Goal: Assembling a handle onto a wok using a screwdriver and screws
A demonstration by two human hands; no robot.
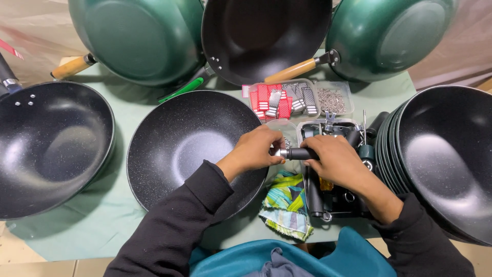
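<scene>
Handle fitting is the step we judge to be in hand: our left hand [254,150] pinches the metal end of a black handle [299,153] against the rim of the speckled wok [189,141] at the table's [107,233] middle, while our right hand [335,159] has its fingers clamped around the grip. Next we need the handle lined up squarely with the rim; the screws [331,99] wait in a clear tray near the far edge.
</scene>
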